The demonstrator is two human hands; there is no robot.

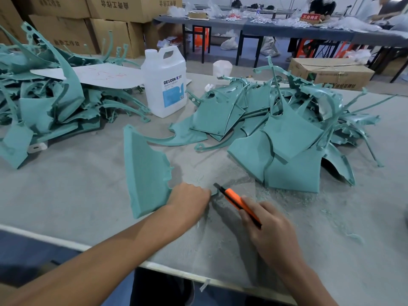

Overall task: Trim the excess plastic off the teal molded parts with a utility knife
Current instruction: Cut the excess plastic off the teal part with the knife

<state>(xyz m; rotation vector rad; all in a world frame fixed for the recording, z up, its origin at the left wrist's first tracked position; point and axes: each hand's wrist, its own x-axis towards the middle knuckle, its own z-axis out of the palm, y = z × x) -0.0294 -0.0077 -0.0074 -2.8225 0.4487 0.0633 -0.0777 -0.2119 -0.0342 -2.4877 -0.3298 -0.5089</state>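
Head view: left hand [189,198] curls round the near-right corner of the teal part [146,173], propped up mid-table [66,195]. Right hand [268,230] clamps the orange knife [237,200], blade toward the left fingers. Best keep strokes shallow & angled off the knuckles. Blade tip/part contact is hidden, can't tell.

Teal pile [39,102] cut off left (jug [164,69] print unreadable).

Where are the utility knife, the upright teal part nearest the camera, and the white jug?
utility knife [233,196], head view, on the orange handle.
teal part [145,171], head view, middle of its flat face.
white jug [173,96], head view, on its blue label.
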